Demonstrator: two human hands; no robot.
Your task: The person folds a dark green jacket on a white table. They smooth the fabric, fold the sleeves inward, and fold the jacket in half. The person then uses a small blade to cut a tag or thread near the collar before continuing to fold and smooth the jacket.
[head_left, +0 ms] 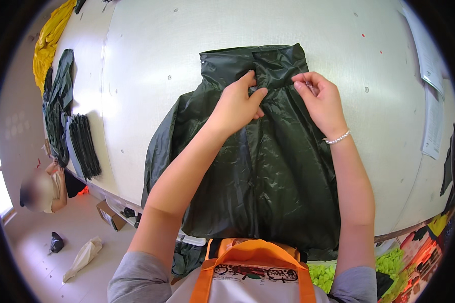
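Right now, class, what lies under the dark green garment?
Beneath the dark green garment is the pale table, visible on both sides of it; the stretch between is covered, so anything else there cannot be seen.

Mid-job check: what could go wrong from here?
The beaded bracelet on the right wrist might snag the dark green garment, which lies close by. The glossy fabric could slip or crease under the left hand. Its lower end reaches the near edge of the table, so a tug might drag it.
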